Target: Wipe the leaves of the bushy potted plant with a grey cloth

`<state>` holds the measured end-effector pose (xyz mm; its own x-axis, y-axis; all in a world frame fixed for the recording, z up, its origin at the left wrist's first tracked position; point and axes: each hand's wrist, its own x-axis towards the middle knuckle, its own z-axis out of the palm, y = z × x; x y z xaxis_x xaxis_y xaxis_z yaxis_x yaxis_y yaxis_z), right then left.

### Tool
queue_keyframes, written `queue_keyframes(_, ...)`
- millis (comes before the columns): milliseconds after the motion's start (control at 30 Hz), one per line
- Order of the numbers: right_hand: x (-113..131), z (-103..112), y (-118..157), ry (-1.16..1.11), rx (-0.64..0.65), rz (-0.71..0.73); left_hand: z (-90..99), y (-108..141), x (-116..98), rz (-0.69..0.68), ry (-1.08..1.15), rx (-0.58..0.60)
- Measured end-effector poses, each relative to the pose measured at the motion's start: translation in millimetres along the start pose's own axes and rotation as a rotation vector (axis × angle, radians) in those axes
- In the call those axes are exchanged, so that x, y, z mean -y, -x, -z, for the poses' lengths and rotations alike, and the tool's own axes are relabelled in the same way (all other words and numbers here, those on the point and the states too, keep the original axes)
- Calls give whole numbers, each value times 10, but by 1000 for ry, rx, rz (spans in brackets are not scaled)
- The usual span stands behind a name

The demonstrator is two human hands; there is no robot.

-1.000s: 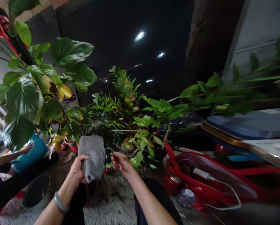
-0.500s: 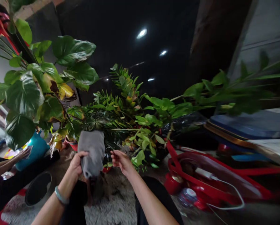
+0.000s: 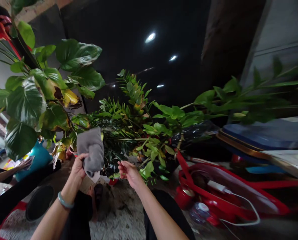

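Observation:
My left hand (image 3: 78,168), with a pale bangle at its wrist, grips a folded grey cloth (image 3: 91,148) by its lower left side. The cloth is raised in front of the potted plants, covering some of the leaves behind it. To its right, my right hand (image 3: 130,173) has its fingers curled and the thumb drawn in. Its fingertips are at a narrow dark green leaf (image 3: 120,156) of the middle plant (image 3: 129,113); whether they pinch it is too small to tell. Broad leaves, some yellow and brown, belong to the plant on the left (image 3: 26,100).
A red bag (image 3: 213,206) with a white charger and cable (image 3: 217,185) lies at right, beside a clear plastic bottle (image 3: 200,213). At left are a dark bucket (image 3: 40,203) and another person's hand (image 3: 26,163) on a turquoise vessel (image 3: 39,156). Leafy stems (image 3: 238,96) reach right.
My left hand has moved the grey cloth up and to the left, and the cloth is now tilted. My right hand has stayed nearly still.

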<state>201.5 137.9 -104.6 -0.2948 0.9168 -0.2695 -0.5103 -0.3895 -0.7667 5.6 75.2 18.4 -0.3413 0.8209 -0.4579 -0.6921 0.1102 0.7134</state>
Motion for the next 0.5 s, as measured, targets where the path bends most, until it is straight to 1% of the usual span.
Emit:
queue_keyframes(33,1,10,1,-3,12,4,55,31,126,81,-65,-9)
queue_keyframes(100,2,31,0,-2,31,13,167,156,331,289,-192,24)
queue_keyframes(133,2,38,0,-1,36,20,201,231,383,379,-225,59)
queue_keyframes(167,1,41,-1,-1,39,28,209,303,392,434,-234,90)
queue_keyframes(200,-1,41,-2,0,41,38,188,361,358,450,-221,116)
queue_keyframes(233,-3,37,-3,1,40,43,141,399,288,427,-191,133)
queue_keyframes(267,-4,30,-2,4,36,46,74,413,193,368,-145,150)
queue_keyframes(333,0,16,0,14,23,34,-83,371,-7,181,-17,189)
queue_keyframes(400,10,11,3,20,7,17,-200,271,-115,-4,108,205)
queue_keyframes(433,16,14,4,19,4,13,-224,217,-106,-57,144,193)
queue_keyframes(467,20,22,4,18,4,14,-219,171,-52,-67,149,160)
queue_keyframes(500,23,33,2,16,8,17,-186,140,43,-37,117,117)
